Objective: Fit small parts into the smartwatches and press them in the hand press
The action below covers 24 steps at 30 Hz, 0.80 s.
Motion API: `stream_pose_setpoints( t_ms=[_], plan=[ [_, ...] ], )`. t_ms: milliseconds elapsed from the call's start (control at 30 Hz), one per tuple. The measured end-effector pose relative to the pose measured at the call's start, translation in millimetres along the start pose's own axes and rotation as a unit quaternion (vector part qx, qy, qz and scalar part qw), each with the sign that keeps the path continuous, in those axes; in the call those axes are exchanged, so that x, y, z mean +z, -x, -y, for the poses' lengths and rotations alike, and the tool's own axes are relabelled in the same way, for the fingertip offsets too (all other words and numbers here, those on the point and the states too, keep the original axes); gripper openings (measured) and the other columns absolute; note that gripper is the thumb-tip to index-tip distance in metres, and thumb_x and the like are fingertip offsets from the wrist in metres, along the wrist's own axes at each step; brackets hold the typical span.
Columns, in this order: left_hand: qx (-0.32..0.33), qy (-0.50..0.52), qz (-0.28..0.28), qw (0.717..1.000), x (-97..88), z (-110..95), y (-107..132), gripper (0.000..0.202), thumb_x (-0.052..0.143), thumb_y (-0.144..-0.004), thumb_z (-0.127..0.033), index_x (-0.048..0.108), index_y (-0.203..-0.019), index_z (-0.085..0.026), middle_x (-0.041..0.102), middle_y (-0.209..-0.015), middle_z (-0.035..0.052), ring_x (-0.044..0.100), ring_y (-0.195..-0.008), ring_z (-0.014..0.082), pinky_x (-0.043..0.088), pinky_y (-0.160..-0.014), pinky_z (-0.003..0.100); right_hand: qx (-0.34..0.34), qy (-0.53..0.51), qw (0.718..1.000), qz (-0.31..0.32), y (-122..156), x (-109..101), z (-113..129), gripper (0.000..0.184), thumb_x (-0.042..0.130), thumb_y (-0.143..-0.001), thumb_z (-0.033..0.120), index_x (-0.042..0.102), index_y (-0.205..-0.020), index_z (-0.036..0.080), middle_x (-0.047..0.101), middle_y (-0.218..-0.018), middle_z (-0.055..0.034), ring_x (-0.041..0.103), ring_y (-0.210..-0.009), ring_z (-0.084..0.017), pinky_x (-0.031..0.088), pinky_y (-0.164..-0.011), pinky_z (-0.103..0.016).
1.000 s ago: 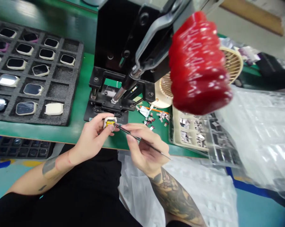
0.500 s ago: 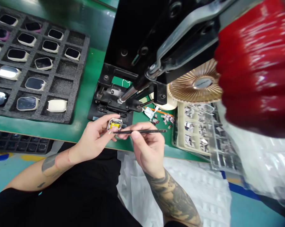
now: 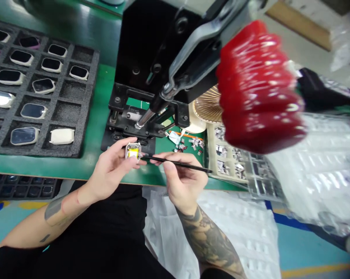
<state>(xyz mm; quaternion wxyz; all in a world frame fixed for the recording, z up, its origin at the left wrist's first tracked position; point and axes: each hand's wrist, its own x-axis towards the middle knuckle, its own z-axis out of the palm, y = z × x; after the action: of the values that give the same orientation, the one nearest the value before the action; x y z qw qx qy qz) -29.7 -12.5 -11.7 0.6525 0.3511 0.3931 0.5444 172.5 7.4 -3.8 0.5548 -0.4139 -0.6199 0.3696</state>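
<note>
My left hand (image 3: 112, 166) pinches a small watch case (image 3: 133, 150), open side up, with a yellow part showing inside it. My right hand (image 3: 182, 182) grips thin black tweezers (image 3: 177, 164) that lie nearly level, their tip touching the case's right edge. Both hands hover at the front edge of the green bench (image 3: 96, 128), just in front of the black hand press (image 3: 151, 77). The press's red lever handle (image 3: 258, 85) looms large at the right.
A black foam tray (image 3: 76, 116) of watch cases fills the left. A second such tray (image 3: 21, 186) sits below the bench edge. A small fan (image 3: 206, 108), a beige parts tray (image 3: 212, 155), scattered tiny parts (image 3: 189, 143) and clear plastic blister trays (image 3: 314, 166) lie to the right.
The tweezers swung from pointing down-right to nearly level, staying at the case. The case turned, showing its yellow inside. My head moved toward the press, then back.
</note>
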Motion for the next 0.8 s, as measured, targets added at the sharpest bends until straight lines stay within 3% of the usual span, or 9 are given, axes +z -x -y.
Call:
stream_pose_setpoints(
  t_ms=[133, 233, 300, 367, 467, 533, 600, 733, 800],
  plan=[
    [-0.041, 0.000, -0.028, 0.999, -3.0, -6, -2, 0.049, 0.080, -0.108, -0.054, 0.072, -0.140, -0.018, 0.089, -0.117, 0.0163, 0.090, -0.107, 0.0335, 0.076, -0.093, 0.045, -0.014, -0.075, 0.995, 0.060, 5, -28, 19, 0.013, 0.076, -0.109, 0.035, 0.067, -0.107, 0.026, 0.083, -0.090, -0.0044, 0.083, -0.077, -0.022, 0.072, -0.063, -0.036],
    [-0.049, -0.084, -0.004, 0.995, -8.8, -10, -3, 0.045, 0.082, -0.107, -0.048, 0.072, -0.143, -0.022, 0.089, -0.119, 0.0138, 0.090, -0.106, 0.0319, 0.075, -0.092, 0.044, -0.055, -0.099, 0.989, 0.093, -4, -89, 37, 0.026, 0.077, -0.107, 0.040, 0.061, -0.093, 0.026, 0.071, -0.066, 0.0027, 0.069, -0.051, -0.017, 0.060, -0.048, -0.031],
    [-0.033, -0.183, 0.048, 0.981, -15.7, -13, -2, 0.042, 0.077, -0.109, -0.052, 0.075, -0.142, -0.026, 0.090, -0.120, 0.0115, 0.089, -0.102, 0.0304, 0.074, -0.092, 0.042, -0.093, -0.035, 0.994, 0.049, -18, -142, 44, 0.038, 0.080, -0.105, 0.047, 0.055, -0.084, 0.026, 0.060, -0.055, 0.0061, 0.055, -0.039, -0.014, 0.051, -0.041, -0.029],
    [0.001, -0.300, 0.084, 0.950, -23.8, -14, -3, 0.040, 0.073, -0.109, -0.058, 0.081, -0.137, -0.030, 0.090, -0.119, 0.0088, 0.089, -0.102, 0.0305, 0.072, -0.090, 0.039, -0.120, 0.116, 0.978, -0.127, -34, -190, 45, 0.041, 0.085, -0.102, 0.048, 0.057, -0.081, 0.026, 0.064, -0.061, 0.0023, 0.062, -0.047, -0.016, 0.055, -0.049, -0.033],
    [0.051, -0.431, 0.073, 0.898, -33.7, -12, -3, 0.041, 0.068, -0.110, -0.064, 0.083, -0.133, -0.035, 0.090, -0.122, 0.0050, 0.088, -0.104, 0.0311, 0.068, -0.083, 0.034, -0.195, 0.273, 0.851, -0.405, -51, -222, 34, 0.025, 0.088, -0.100, 0.041, 0.072, -0.095, 0.023, 0.078, -0.084, -0.0060, 0.079, -0.069, -0.022, 0.062, -0.065, -0.035],
    [0.065, -0.465, 0.061, 0.881, -37.4, -8, -3, 0.040, 0.065, -0.111, -0.064, 0.081, -0.134, -0.036, 0.090, -0.125, 0.0031, 0.088, -0.106, 0.0304, 0.066, -0.082, 0.033, -0.225, 0.304, 0.815, -0.439, -50, -211, 25, 0.020, 0.087, -0.102, 0.039, 0.077, -0.104, 0.022, 0.081, -0.097, -0.0072, 0.082, -0.077, -0.024, 0.066, -0.072, -0.037],
    [0.073, -0.470, 0.053, 0.878, -38.6, -4, -1, 0.039, 0.064, -0.112, -0.064, 0.080, -0.135, -0.036, 0.090, -0.126, 0.0013, 0.088, -0.110, 0.0294, 0.065, -0.086, 0.032, -0.262, 0.331, 0.819, -0.388, -39, -182, 18, 0.012, 0.087, -0.102, 0.032, 0.080, -0.107, 0.023, 0.081, -0.100, -0.0058, 0.082, -0.084, -0.025, 0.068, -0.080, -0.042],
    [0.074, -0.466, 0.034, 0.881, -35.4, 1, 2, 0.038, 0.063, -0.113, -0.063, 0.077, -0.136, -0.036, 0.090, -0.126, 0.0004, 0.088, -0.112, 0.0289, 0.064, -0.087, 0.032, -0.306, 0.371, 0.871, -0.100, -7, -117, 7, 0.029, 0.079, -0.100, 0.011, 0.078, -0.125, 0.026, 0.081, -0.100, -0.0050, 0.079, -0.091, -0.023, 0.067, -0.081, -0.040],
    [0.078, -0.470, 0.029, 0.879, -31.4, 1, 2, 0.037, 0.063, -0.114, -0.060, 0.077, -0.138, -0.035, 0.090, -0.127, 0.0015, 0.087, -0.116, 0.0298, 0.064, -0.090, 0.034, -0.312, 0.399, 0.860, 0.050, 4, -95, 1, 0.032, 0.073, -0.103, 0.008, 0.074, -0.131, 0.023, 0.081, -0.104, -0.0072, 0.076, -0.090, -0.021, 0.063, -0.075, -0.038]
  ],
)
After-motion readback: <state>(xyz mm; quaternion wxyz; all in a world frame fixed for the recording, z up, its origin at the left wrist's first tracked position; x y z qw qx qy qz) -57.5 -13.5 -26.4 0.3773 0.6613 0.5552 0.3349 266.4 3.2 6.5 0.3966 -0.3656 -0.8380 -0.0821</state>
